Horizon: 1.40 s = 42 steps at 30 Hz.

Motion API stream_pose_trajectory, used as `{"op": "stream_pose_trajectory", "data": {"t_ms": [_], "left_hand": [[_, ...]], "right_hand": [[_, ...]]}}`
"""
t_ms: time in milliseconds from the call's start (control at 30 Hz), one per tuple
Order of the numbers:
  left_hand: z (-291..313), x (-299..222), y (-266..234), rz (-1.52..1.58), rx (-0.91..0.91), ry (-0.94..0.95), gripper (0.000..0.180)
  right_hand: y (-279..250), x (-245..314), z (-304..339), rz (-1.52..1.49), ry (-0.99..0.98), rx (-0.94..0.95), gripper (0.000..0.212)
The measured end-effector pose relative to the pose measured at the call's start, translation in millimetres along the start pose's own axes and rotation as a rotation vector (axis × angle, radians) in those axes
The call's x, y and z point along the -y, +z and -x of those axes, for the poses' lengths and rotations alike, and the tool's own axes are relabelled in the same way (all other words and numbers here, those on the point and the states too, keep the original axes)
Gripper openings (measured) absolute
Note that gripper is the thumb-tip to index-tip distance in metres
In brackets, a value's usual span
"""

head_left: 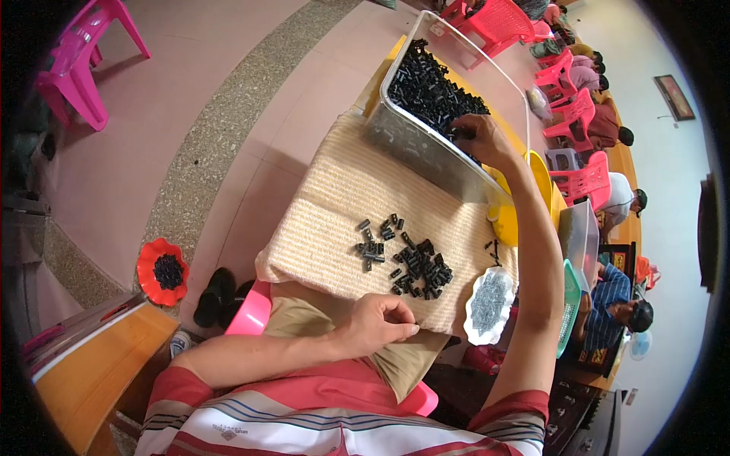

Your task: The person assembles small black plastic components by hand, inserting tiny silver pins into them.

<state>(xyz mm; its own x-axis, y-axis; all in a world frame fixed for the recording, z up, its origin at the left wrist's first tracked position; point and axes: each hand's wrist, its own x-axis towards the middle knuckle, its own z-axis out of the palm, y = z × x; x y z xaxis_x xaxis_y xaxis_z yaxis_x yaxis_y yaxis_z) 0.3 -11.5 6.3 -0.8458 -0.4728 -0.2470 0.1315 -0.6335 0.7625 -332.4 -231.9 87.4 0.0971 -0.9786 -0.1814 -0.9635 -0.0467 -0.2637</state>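
Okay, right hand [484,137]: inside the far bin [411,150], fingers down among black pieces [426,80]; tips hidden, can't tell if any are gripped.
Left hand [376,325]: by the tabletop's near edge, fingers curled, thumb close to forefinger; can't tell if something tiny is pinched.
Loose pile [418,266]: same kind of black pieces, on the cloth [327,205] between bin and left hand, a few strays at its left.
White dish [484,337]: right of pile, near edge, full of small grey bits.
Red dish [144,267]: far left, on the floor, dark bits inside.
Bin step: looks like picking out pieces.
Bin rim: next move probably needs a firm grip, then lifting clear of it.
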Motion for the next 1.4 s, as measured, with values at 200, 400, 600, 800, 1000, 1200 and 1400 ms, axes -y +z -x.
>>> {"op": "stream_pose_trajectory", "data": {"t_ms": [200,400,600,800,1000,1200,1400], "left_hand": [[1,0,4,0.01,-0.038,0.046,0.008],[2,1,2,-0.026,-0.013,0.058,0.011],[1,3,3,-0.024,-0.008,0.071,0.01],[3,-3,4,-0.066,-0.007,0.026,0.011],[1,2,4,-0.016,0.0,0.027,0.011],[2,-1,3,-0.005,-0.005,-0.012,0.01],[3,1,3,-0.004,-0.007,-0.007,0.011]], "right_hand": [[-9,13,16,0.168,0.052,-0.103,0.029],[-15,23,32,0.114,0.069,-0.106,0.022],[-14,9,42,0.006,0.068,-0.167,0.024],[-5,-11,49,0.114,-0.084,-0.242,0.014],[-6,-7,41,-0.018,0.069,-0.077,0.017],[-3,0,18,-0.036,-0.073,0.29,0.018],[13,-22,-5,0.134,-0.293,0.155,0.022]]}}
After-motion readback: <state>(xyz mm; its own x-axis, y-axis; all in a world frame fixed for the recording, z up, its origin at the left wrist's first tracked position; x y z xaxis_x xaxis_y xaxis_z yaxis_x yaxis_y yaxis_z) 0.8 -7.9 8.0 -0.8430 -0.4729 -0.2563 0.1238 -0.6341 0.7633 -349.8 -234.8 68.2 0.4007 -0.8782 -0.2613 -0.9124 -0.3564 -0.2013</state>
